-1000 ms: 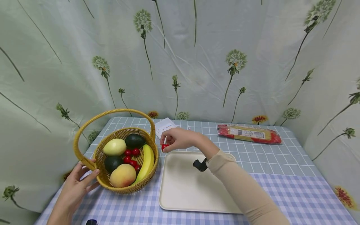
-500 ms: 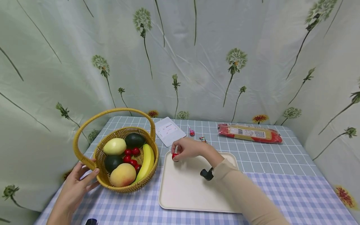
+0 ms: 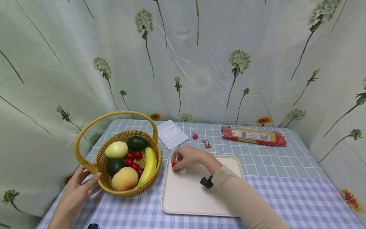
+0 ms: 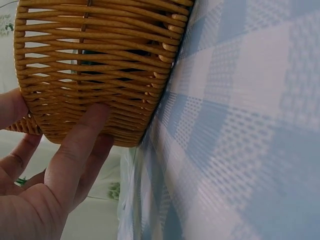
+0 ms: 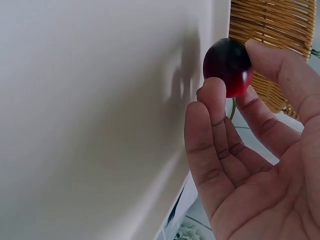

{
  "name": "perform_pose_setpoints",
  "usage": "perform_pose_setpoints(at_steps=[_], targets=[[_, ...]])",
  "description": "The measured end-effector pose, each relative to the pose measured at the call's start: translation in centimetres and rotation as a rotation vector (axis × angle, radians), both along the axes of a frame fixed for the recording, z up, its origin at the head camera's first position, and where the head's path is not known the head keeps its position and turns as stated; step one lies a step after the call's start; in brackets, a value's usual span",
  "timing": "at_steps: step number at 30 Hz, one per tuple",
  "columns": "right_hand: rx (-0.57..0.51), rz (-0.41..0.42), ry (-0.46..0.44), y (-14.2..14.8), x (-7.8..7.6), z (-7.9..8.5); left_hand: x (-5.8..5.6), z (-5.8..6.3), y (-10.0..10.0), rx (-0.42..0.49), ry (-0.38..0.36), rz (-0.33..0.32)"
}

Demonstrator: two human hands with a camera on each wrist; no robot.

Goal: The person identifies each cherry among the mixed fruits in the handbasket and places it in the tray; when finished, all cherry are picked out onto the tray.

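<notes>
A red cherry (image 5: 229,67) with a thin green stem is pinched between the fingertips and thumb of my right hand (image 3: 186,157), low over the back left corner of the cream tray (image 3: 197,200). In the right wrist view the cherry appears near the tray surface; a gap or touch is hard to tell. My left hand (image 3: 78,184) holds the yellow wicker basket (image 3: 158,168) by the base of its handle, fingers against the woven side (image 4: 100,75). Inside lie several cherries (image 3: 129,162), a banana (image 3: 148,168), a peach (image 3: 125,179), a yellow-green oval fruit (image 3: 116,150) and dark green fruits (image 3: 137,143).
Behind the tray lie a white printed packet (image 3: 172,135), a lollipop (image 3: 194,135) and a small wrapped sweet (image 3: 206,144). A red and clear bag of spaghetti (image 3: 254,135) rests at the back right. A floral curtain (image 3: 200,63) hangs behind the table.
With the cherry in its grip, my right hand has moved from beside the basket, over the tray's back edge, and down to its back left corner. The left hand has stayed at the basket.
</notes>
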State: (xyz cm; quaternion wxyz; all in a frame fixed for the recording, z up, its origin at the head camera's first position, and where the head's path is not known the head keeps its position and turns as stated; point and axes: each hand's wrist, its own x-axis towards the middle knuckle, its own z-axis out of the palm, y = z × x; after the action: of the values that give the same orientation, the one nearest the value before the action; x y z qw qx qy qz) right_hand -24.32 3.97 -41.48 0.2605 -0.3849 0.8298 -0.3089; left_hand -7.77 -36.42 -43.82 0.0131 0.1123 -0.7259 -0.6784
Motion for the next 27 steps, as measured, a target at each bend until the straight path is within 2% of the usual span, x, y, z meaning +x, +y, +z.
perform_pose_setpoints(at_steps=[7,13,27], targets=[[-0.003,-0.009,-0.016,-0.29,0.11,-0.37,-0.21,0.17,0.10,-0.063,-0.047,-0.001],[0.012,0.004,0.003,-0.63,0.11,-0.44,-0.19,0.00,-0.03,-0.033,-0.043,0.008],[0.014,0.003,-0.033,-0.64,0.12,-0.34,-0.26,0.09,0.01,-0.051,-0.069,0.017]])
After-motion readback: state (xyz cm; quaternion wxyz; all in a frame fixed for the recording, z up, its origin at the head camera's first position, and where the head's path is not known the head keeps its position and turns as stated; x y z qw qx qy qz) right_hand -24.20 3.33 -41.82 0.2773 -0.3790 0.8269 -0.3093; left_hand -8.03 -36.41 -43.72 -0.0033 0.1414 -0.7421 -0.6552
